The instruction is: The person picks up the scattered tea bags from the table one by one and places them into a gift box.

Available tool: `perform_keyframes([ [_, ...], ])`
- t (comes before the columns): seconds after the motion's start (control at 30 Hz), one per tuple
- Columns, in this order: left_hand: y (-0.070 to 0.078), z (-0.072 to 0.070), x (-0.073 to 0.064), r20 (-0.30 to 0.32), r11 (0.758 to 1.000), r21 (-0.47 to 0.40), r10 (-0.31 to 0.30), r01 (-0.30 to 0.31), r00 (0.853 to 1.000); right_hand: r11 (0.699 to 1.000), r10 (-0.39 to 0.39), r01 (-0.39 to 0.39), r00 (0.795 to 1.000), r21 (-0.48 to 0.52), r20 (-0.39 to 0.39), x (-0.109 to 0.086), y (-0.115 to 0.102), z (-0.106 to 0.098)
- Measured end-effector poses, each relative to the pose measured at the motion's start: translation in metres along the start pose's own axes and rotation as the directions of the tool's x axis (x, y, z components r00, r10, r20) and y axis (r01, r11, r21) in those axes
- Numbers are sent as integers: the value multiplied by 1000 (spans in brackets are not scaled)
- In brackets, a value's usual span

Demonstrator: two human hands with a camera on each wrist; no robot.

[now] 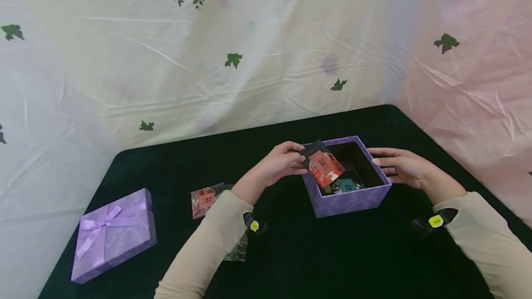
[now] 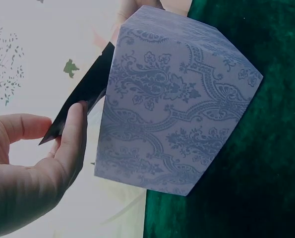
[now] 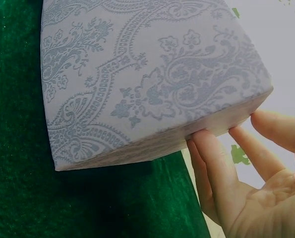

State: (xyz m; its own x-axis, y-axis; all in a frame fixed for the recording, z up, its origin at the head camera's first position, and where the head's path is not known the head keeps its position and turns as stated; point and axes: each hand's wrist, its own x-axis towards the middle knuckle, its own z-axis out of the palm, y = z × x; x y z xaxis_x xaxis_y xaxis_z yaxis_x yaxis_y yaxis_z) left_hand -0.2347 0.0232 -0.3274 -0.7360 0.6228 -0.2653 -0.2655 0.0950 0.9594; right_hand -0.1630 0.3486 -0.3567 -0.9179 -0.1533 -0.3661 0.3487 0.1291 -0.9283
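Observation:
In the head view my left hand (image 1: 282,163) pinches a flat black and red packet (image 1: 326,165) by its upper left corner. The packet is tilted over the left part of an uncovered purple box (image 1: 349,202). Seen from the left wrist, thumb and fingers of the left hand (image 2: 48,163) grip the dark packet (image 2: 80,94) beside the box's patterned wall (image 2: 157,109). My right hand (image 1: 405,167) rests its extended fingers against the box's right side. Its fingertips (image 3: 209,144) touch the outer wall in the right wrist view. Inside the box lies a teal-labelled packet (image 1: 347,185).
A purple lid (image 1: 116,234) with a ribbon bow lies at the left of the dark green table (image 1: 332,262). Near my left forearm are a red-labelled packet (image 1: 203,201) and a greenish packet (image 1: 238,250), partly hidden by the sleeve. Printed cloth hangs behind.

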Motion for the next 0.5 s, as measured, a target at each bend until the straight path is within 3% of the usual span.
perform_keyframes([
  [0.5,1,17,16,34,999,38,8,-9,999,1000,-6,6,1000,13,9,0,0,-1],
])
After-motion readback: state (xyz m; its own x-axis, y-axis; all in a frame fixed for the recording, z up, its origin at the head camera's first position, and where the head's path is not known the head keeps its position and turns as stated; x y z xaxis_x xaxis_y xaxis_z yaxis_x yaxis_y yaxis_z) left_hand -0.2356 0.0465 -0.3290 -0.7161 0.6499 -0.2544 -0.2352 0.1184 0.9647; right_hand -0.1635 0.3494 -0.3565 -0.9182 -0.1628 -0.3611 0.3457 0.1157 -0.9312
